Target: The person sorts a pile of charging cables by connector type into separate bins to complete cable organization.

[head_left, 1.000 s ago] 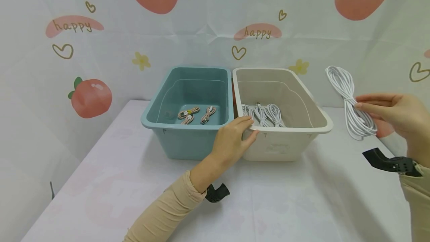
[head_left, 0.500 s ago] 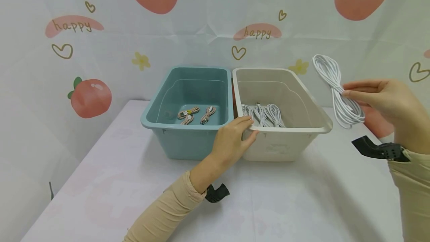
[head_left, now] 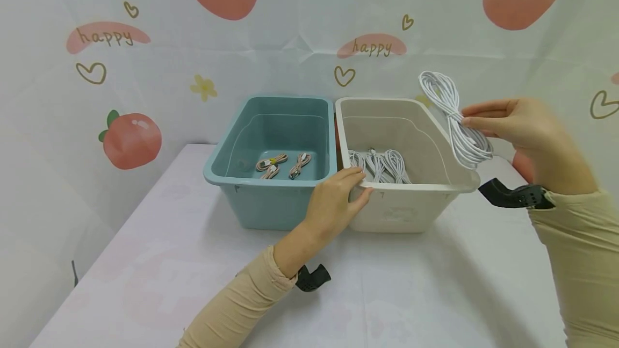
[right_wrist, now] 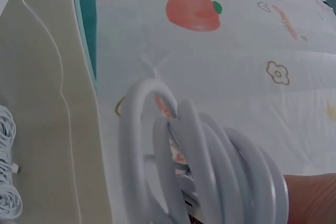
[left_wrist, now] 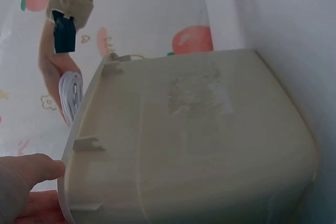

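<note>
From the head view, my right hand (head_left: 519,128) pinches a coiled white cable (head_left: 453,120) at its waist, fingers and thumb closed on the bundle, holding it in the air just above the right rim of the beige bin (head_left: 401,205). My left hand (head_left: 336,203) grips that bin's front left corner, thumb over the rim and fingers curled against the outer wall. Three more white cable coils (head_left: 379,165) lie side by side on the bin's floor toward its left. Just beside it, touching along one wall, stands the teal bin (head_left: 256,205), with a few pinkish cable bundles (head_left: 282,165) on its bottom. Both bins sit on the white bench (head_left: 411,289) before a backdrop printed with peaches and hearts. From the left wrist, the beige bin's outer wall (left_wrist: 199,145) fills the frame; part of my left hand (left_wrist: 23,182) shows at the lower left, a finger lying against the rim, and beyond the rim my right hand (left_wrist: 55,72) is seen with the white cable (left_wrist: 71,93). From the right wrist, the cable's loops (right_wrist: 205,171) loom close, my right hand (right_wrist: 310,198) showing only at the lower right edge, touching the bundle; the beige bin's inner wall (right_wrist: 42,103) lies to the left, with the coils (right_wrist: 8,166) on its floor at the edge.
</note>
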{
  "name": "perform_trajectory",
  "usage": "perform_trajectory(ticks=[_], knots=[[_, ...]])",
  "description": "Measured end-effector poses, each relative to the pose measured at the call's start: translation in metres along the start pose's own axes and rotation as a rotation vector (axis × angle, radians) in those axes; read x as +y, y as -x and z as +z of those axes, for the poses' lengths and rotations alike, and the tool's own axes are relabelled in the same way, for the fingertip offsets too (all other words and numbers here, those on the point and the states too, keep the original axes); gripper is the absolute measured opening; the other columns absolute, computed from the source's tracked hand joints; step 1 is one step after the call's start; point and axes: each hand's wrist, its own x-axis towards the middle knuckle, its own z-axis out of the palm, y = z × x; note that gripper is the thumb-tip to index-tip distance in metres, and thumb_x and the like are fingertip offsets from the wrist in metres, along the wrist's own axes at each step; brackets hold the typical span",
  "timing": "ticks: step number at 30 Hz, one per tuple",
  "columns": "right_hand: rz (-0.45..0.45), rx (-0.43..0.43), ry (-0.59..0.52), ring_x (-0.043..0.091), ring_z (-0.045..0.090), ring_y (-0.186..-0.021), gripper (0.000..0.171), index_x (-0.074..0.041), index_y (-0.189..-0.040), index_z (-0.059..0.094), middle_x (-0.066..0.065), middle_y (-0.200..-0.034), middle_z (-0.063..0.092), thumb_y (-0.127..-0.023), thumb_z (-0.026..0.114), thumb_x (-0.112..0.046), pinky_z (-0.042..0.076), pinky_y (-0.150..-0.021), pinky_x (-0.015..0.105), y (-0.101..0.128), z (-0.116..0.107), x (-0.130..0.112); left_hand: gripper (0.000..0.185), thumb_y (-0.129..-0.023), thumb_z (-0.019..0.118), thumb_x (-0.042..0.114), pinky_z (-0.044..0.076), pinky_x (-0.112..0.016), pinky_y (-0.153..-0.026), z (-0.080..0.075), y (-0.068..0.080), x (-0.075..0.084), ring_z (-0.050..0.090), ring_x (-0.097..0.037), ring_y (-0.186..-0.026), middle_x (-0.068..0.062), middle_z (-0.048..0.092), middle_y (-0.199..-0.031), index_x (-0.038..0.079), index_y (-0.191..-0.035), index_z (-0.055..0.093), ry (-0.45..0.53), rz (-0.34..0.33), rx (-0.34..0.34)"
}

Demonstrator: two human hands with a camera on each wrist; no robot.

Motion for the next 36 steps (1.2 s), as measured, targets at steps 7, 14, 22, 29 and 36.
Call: perform_trajectory(ticks=[7,14,22,29,36], knots=[[-0.044,-0.033,0.01,-0.01,0.056,-0.079,0.021,-0.047,-0.094,0.067,-0.033,-0.077,0.065,-0.074,0.072,-0.049,0.049,-0.091,0.027,-0.023,0.011,-0.012,0.028,-0.085,0.067,0.022,0.056,-0.029,-0.084,0.0,0.0,0.0,0.065,-0.019,-0.107,-0.007,0.069,-0.114,0.004,-0.106,0.07,-0.008,0.006,0.007],[-0.051,-0.032,-0.003,-0.008,0.054,-0.083,0.026,-0.041,-0.097,0.069,-0.031,-0.077,0.064,-0.073,0.073,-0.05,0.046,-0.066,0.007,-0.038,0.026,-0.022,0.027,-0.085,0.067,0.022,0.056,-0.029,-0.083,-0.002,0.0,0.001,0.065,-0.019,-0.107,-0.007,0.068,-0.115,0.004,-0.106,0.07,0.003,0.006,0.008],[-0.08,-0.039,-0.043,-0.009,0.054,-0.083,0.014,-0.04,-0.088,0.071,-0.029,-0.073,0.065,-0.075,0.075,-0.041,0.048,-0.067,0.009,-0.051,0.042,-0.031,0.027,-0.085,0.067,0.022,0.055,-0.029,-0.085,0.0,0.0,0.0,0.065,-0.019,-0.107,-0.006,0.069,-0.114,0.005,-0.106,0.07,-0.001,0.004,0.003],[-0.132,-0.072,-0.125,-0.01,0.058,-0.073,0.012,-0.037,-0.074,0.07,-0.024,-0.075,0.067,-0.078,0.075,-0.027,0.05,-0.064,0.011,-0.063,0.058,-0.033,0.027,-0.085,0.067,0.022,0.056,-0.029,-0.083,-0.001,0.0,0.0,0.065,-0.019,-0.107,-0.007,0.068,-0.114,0.004,-0.106,0.07,0.003,0.012,0.007],[-0.171,-0.097,-0.158,-0.008,0.057,-0.069,0.021,-0.034,-0.071,0.069,-0.024,-0.07,0.063,-0.081,0.072,-0.015,0.05,-0.062,0.011,-0.074,0.07,-0.035,0.027,-0.085,0.067,0.021,0.056,-0.029,-0.084,-0.002,0.0,0.001,0.065,-0.019,-0.107,-0.008,0.069,-0.114,0.003,-0.105,0.07,0.001,0.021,0.009]])
